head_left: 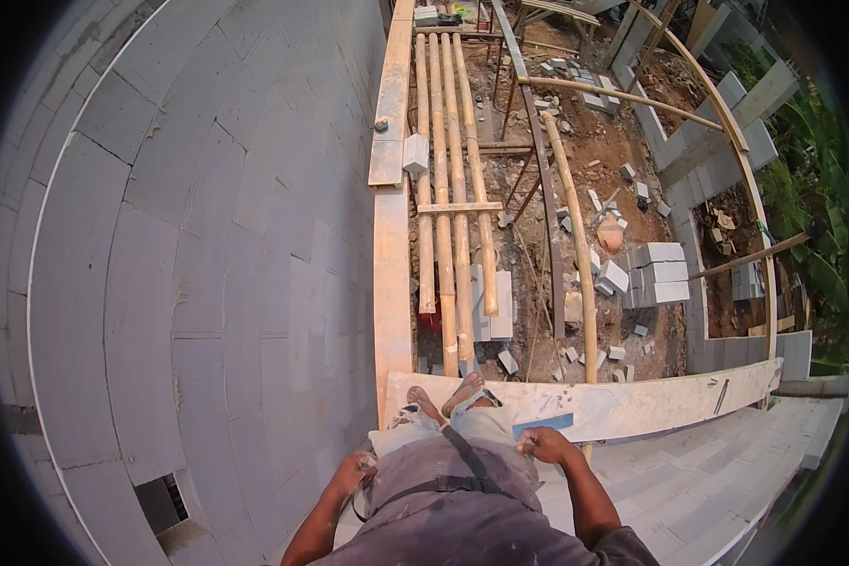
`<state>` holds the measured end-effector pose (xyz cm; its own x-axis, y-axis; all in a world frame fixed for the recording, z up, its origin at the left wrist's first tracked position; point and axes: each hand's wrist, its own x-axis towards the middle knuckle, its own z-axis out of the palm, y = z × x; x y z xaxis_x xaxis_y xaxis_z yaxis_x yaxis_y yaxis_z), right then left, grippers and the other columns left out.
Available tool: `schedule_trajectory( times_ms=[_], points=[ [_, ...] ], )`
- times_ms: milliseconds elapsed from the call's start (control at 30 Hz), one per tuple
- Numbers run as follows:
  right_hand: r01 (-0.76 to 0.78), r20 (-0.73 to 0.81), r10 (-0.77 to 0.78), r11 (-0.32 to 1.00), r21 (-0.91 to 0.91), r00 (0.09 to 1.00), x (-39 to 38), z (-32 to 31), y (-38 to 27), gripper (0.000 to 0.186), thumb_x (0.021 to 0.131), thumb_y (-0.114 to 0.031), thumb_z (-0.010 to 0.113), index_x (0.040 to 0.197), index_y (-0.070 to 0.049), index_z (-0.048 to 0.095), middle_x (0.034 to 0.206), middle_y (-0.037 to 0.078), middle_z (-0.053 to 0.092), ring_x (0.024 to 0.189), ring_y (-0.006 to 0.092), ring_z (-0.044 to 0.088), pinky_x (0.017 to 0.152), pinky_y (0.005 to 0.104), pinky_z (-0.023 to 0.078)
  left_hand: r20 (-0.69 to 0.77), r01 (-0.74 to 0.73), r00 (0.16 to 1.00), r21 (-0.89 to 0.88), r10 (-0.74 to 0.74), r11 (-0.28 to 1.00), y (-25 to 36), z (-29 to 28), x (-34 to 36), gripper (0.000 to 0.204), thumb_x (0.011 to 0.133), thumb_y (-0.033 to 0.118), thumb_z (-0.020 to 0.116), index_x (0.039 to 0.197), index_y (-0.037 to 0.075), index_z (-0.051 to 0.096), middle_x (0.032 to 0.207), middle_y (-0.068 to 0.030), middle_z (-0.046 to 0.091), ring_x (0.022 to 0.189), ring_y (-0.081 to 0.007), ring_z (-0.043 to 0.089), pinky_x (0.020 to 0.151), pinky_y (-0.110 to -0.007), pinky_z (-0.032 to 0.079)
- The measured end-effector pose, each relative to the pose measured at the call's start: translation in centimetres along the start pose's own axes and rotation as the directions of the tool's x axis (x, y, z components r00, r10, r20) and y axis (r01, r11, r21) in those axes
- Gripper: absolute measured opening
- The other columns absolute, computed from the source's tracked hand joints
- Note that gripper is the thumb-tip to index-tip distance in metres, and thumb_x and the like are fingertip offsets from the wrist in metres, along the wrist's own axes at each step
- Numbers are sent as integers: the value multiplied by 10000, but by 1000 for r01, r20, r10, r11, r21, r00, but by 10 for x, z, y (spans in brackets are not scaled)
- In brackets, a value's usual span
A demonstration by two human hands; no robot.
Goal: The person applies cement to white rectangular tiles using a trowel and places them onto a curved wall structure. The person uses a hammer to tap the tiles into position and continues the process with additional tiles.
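Observation:
My left hand (357,469) hangs beside my left hip, close to the grey block wall. Its fingers are curled in; whether anything is inside them is hidden. On the other side, my right hand (543,443) is bent in front of my right hip with its fingers closed, and I cannot make out anything in it. Just beyond that hand a flat blue strip (544,424) shows on a wide pale board (623,407). My sandalled feet stand on this board. A dark strap runs down the front of my shirt.
Bamboo poles (441,189) run forward, with a narrow plank (391,274) between them and the grey block wall (208,283). A white block (416,153) sits at the plank's edge. Far below, stacked white blocks (657,274) and rubble lie on brown soil. A metal frame stands beside the poles.

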<state>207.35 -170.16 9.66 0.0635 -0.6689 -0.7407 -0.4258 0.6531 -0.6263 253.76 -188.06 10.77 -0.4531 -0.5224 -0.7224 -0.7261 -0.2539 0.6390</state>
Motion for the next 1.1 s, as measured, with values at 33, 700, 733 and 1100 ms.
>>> schedule_trajectory(
  times_ms=[33, 700, 733, 1100],
  points=[
    [7, 9, -7, 1000, 22, 1000, 7, 0, 9, 322, 865, -381, 704, 994, -86, 705, 934, 158, 711, 894, 330, 672, 805, 411, 504, 30, -12, 999, 24, 11, 1000, 13, -7, 6, 217, 821, 163, 720, 985, 23, 693, 1104, -177, 638, 1061, -299, 606, 930, -394, 465],
    [-120, -442, 432, 808, 576, 786, 202, 23, 129, 431, 866, -345, 710, 1199, -80, 642, 1055, 167, 711, 971, 327, 688, 844, 396, 539, 688, -346, 706, 541, -167, 766, 136, -141, 295, 314, 869, 251, 755, 1105, 56, 686, 1245, -124, 570, 1222, -298, 540, 1044, -365, 430],
    [-162, -471, 503, 789, 593, 725, 226, 17, 138, 464, 857, -341, 717, 1231, -83, 623, 1055, 177, 710, 970, 333, 691, 840, 408, 542, 705, -316, 676, 538, -213, 781, 147, -146, 328, 351, 871, 279, 754, 1136, 60, 682, 1245, -129, 577, 1204, -302, 555, 1033, -372, 443],
    [-622, -260, 633, 771, 134, 729, 572, -53, 315, 1129, 683, -534, 822, 1545, -85, 247, 1445, 274, 456, 1308, 391, 499, 1047, 476, 442, 483, -537, 825, 511, 292, 671, 141, -32, 645, 513, 882, 330, 703, 1296, 49, 588, 1261, -192, 592, 1135, -381, 588, 965, -437, 475]
  ],
)
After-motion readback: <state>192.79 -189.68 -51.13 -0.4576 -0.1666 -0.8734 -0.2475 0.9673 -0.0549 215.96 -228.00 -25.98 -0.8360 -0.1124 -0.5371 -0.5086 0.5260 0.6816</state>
